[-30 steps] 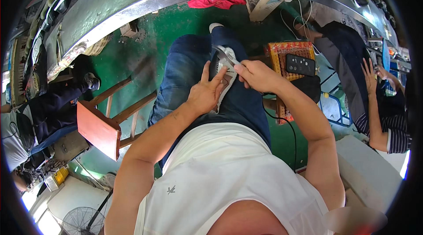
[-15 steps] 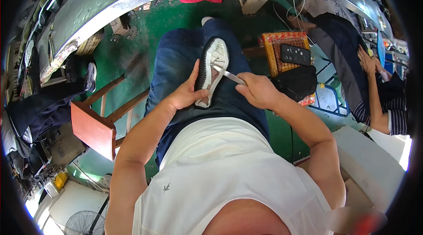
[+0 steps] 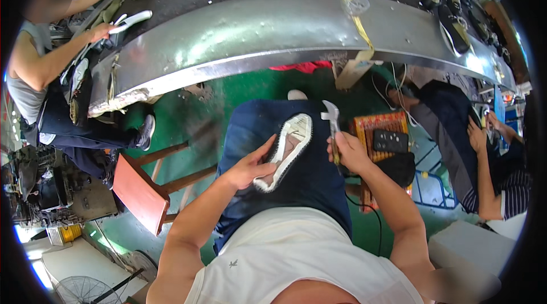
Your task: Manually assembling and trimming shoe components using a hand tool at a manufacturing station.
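A shoe (image 3: 290, 147) without its outsole lies bottom up on my lap, with a white folded rim around a brownish-grey middle. Its toe points away from me and slightly right. My left hand (image 3: 255, 164) grips it from the left near the heel end, thumb over the edge and fingers along the side. To the right of the shoe, and apart from it, my right hand (image 3: 348, 152) is closed around a pair of metal pincers (image 3: 331, 115). The curved head of the pincers points up and away, and part of the handle shows below my fist.
A metal-edged conveyor bench (image 3: 239, 47) carrying shoes curves across ahead. A red-topped stool (image 3: 139, 193) stands left; a phone (image 3: 390, 141) and black cloth lie on a beaded seat (image 3: 364, 124) at right. A person (image 3: 34, 59) works at left, another (image 3: 490, 178) at right.
My right hand has drawn the pincers off the shoe, out to its right, head now up. The shoe has tilted more to the right. My view has lifted, showing more of the bench.
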Demonstrator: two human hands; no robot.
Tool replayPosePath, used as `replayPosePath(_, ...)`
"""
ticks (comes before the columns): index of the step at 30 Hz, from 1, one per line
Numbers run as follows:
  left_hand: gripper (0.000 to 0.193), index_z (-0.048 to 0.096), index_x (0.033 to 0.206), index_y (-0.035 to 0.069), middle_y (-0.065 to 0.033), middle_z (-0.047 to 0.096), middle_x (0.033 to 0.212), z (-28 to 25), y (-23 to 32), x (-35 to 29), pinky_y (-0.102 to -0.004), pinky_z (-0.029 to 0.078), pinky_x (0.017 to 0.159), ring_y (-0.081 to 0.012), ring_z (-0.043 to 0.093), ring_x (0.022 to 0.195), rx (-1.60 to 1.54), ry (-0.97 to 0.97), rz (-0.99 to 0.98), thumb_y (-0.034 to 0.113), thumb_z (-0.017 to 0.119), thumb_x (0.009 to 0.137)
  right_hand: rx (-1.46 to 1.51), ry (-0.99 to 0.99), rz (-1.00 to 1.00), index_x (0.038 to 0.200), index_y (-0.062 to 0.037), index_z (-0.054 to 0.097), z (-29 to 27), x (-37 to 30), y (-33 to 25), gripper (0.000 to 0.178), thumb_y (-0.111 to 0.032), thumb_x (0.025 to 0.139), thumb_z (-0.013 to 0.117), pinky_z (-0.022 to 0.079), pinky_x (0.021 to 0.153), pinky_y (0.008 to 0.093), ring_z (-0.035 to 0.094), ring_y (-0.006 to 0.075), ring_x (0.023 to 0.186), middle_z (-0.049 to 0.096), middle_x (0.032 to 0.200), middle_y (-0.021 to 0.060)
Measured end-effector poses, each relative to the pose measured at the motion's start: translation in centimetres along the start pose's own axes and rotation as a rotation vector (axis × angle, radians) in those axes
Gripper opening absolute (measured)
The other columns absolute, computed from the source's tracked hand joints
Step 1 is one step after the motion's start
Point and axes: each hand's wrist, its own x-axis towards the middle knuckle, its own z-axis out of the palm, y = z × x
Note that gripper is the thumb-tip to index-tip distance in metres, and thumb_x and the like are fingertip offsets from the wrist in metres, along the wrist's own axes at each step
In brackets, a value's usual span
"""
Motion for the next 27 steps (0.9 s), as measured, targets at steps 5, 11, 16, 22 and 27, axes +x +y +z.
replayPosePath(5, 0.097, 0.016, 0.162, 0.009, -0.0121, 0.045, 0.153, -0.4, 13.8, -1.3, -0.0327, 0.05, 0.095, -0.0204, 0.06, 0.117, -0.02, 0.053, 0.375, 0.016, 0.075, 0.086, -0.281, 0.02, -0.212, 0.104, 0.0024, 0.061, -1.5, 0.6, -4.4, 0.039, -0.036, 0.104, 0.054, 0.052, 0.066, 0.0336, 0.066, 0.0196, 0.068, 0.066, 0.08, 0.0097)
replayPosePath(11, 0.092, 0.016, 0.163, 0.013, -0.0105, 0.067, 0.118, -5.6, 34.8, 9.7, -0.0328, 0.056, 0.08, -0.0169, 0.066, 0.091, 0.233, 0.293, 0.48, 0.009, 0.071, 0.088, -1.008, 0.224, -0.648, 0.105, -0.0023, 0.063, -1.8, 4.8, -13.8, 0.037, -0.026, 0.083, 0.079, 0.051, 0.073, 0.0441, 0.066, 0.035, 0.081, 0.069, 0.091, 0.0132)
replayPosePath(16, 0.091, 0.016, 0.163, 0.016, -0.0169, 0.062, 0.133, -10.7, 44.2, 23.8, -0.0427, 0.05, 0.099, -0.0336, 0.063, 0.116, 1.687, 0.856, 0.362, 0.03, 0.07, 0.091, -1.28, 0.347, -1.006, 0.105, -0.0061, 0.062, -2.3, 10.5, -19.4, 0.05, -0.015, 0.062, 0.086, 0.045, 0.084, 0.0445, 0.063, 0.0307, 0.093, 0.065, 0.1, 0.0098)
replayPosePath(22, 0.054, 0.05, 0.145, 0.013, -0.0123, 0.055, 0.144, -11.9, 41.0, 31.3, -0.0439, 0.05, 0.1, -0.0301, 0.051, 0.134, 2.358, 0.701, 0.554, 0.021, 0.062, 0.093, -1.344, 0.389, -1.041, 0.105, -0.0065, 0.062, -4.7, 15.5, -21.6, 0.054, -0.015, 0.057, 0.087, 0.045, 0.086, 0.0443, 0.062, 0.0296, 0.093, 0.063, 0.101, 0.0086)
replayPosePath(27, 0.028, 0.067, 0.114, 0.006, -0.0139, 0.072, 0.108, -12.7, 43.8, 29.4, -0.0437, 0.056, 0.086, -0.0333, 0.068, 0.102, 1.845, 0.572, 1.23, 0.016, 0.057, 0.09, -1.274, 0.377, -0.993, 0.103, -0.0066, 0.063, -5.6, 16.7, -22.1, 0.054, -0.018, 0.056, 0.087, 0.047, 0.085, 0.0446, 0.062, 0.0306, 0.093, 0.062, 0.1, 0.0089)
